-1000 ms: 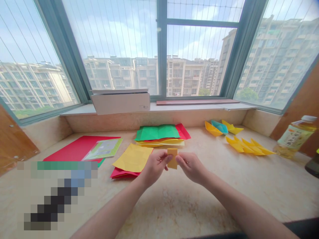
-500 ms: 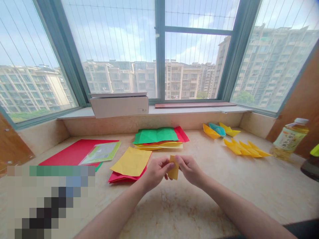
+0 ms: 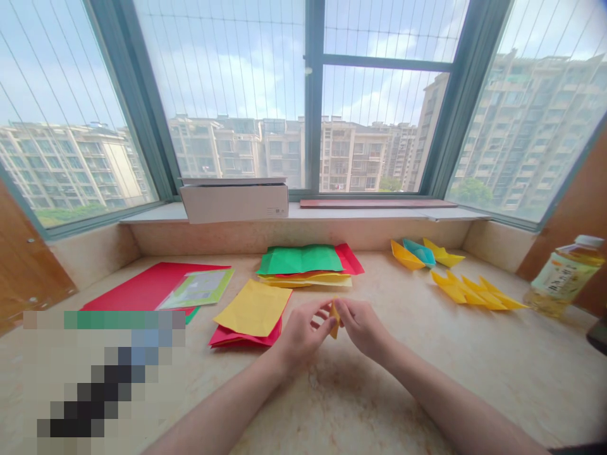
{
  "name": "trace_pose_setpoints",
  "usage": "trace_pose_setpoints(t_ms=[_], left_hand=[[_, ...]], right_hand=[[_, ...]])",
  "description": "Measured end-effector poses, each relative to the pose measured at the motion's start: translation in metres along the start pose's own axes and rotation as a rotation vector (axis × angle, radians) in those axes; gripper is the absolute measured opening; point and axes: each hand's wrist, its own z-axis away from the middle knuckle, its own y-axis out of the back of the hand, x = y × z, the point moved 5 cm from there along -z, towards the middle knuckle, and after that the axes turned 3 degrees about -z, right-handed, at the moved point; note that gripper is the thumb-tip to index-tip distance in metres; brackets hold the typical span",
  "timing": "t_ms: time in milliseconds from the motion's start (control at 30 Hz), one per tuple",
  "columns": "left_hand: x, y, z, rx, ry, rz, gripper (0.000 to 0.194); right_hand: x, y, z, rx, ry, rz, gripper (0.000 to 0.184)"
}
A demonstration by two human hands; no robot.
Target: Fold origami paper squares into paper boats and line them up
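Note:
A small folded piece of yellow paper [image 3: 334, 321] is held up between my hands above the counter, seen nearly edge-on. My left hand [image 3: 306, 332] has its thumb and fingertips closed on the paper's left side. On the other side my right hand [image 3: 364, 325] pinches it between thumb and fingers. Parts of the paper are covered by my fingers. Left of my hands lies a stack of yellow and red sheets [image 3: 256, 308]. Behind them rests a pile of creased green, red and yellow papers [image 3: 303, 259].
Yellow paper boats [image 3: 469, 291] stand to the right, with a blue paper boat [image 3: 419, 253] and others behind. A drink bottle [image 3: 564, 278] is at far right. Red sheets [image 3: 152, 284] and a plastic packet [image 3: 202, 287] lie left. A white box [image 3: 237, 202] sits on the sill.
The folded yellow paper has turned from showing its broad face to nearly edge-on. The fingers of my left hand have shifted and spread slightly around it. The camera view has tilted a little.

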Motion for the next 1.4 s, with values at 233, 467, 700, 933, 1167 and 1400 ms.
trace_pose_setpoints(t_ms=[233,467,700,933,1167,1400], left_hand=[[0.001,0.0,0.001,-0.078,0.01,0.074,0.037],[-0.017,-0.001,-0.001,-0.046,0.09,0.256,0.045],[-0.03,0.012,-0.007,0.104,0.201,0.461,0.046],[-0.03,0.012,-0.004,0.163,0.246,0.55,0.064],[-0.035,0.012,-0.005,0.197,0.287,0.638,0.08],[-0.043,0.005,-0.005,0.083,0.285,0.682,0.055]], right_hand=[[-0.007,0.002,0.002,-0.044,0.021,-0.006,0.045],[-0.013,0.008,0.002,0.008,-0.015,-0.069,0.023],[0.003,0.004,0.0,0.058,-0.065,-0.15,0.033],[0.002,0.005,0.002,0.019,0.086,-0.094,0.029],[-0.005,0.018,0.003,0.094,0.209,-0.102,0.006],[-0.003,0.008,0.003,0.034,0.186,-0.073,0.021]])
